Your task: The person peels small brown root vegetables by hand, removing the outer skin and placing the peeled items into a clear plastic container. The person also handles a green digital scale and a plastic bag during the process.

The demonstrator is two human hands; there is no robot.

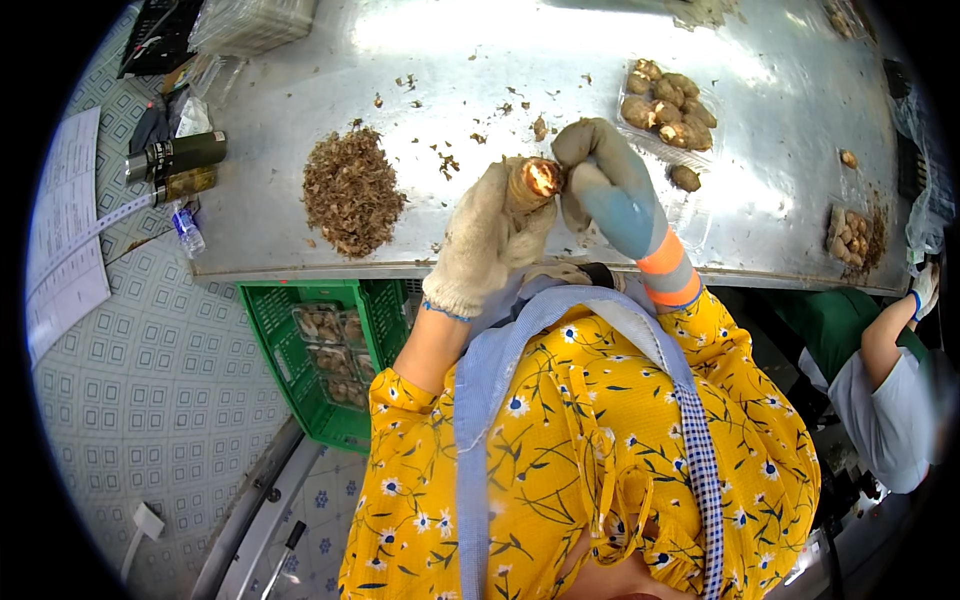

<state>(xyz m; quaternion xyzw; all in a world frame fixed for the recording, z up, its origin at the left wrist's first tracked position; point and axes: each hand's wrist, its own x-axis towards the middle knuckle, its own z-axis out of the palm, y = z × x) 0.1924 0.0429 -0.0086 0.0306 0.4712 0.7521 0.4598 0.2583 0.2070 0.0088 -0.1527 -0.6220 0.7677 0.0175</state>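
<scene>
My left hand (480, 232), in a cream knit glove, grips a brown taro corm (532, 182) whose pale cut end faces up. My right hand (611, 187) wears a grey and blue glove with orange bands; its bent fingers are at the corm's right side, and whether they pinch anything cannot be made out. A pile of brown fibrous peelings (352, 193) lies to the left on the metal table (270, 150). Beyond my right hand, a clear plastic tray (652, 137) holds several small taros (667, 101). One loose taro (685, 178) sits nearer, by another clear tray (688, 217).
Stacked clear trays (255, 22) and a dark bottle (187, 154) are at the left. Below the table's front edge, a green crate (300, 405) holds packed trays. At the right, a co-worker's gloved hand (925, 291) is near another tray of taros (850, 236).
</scene>
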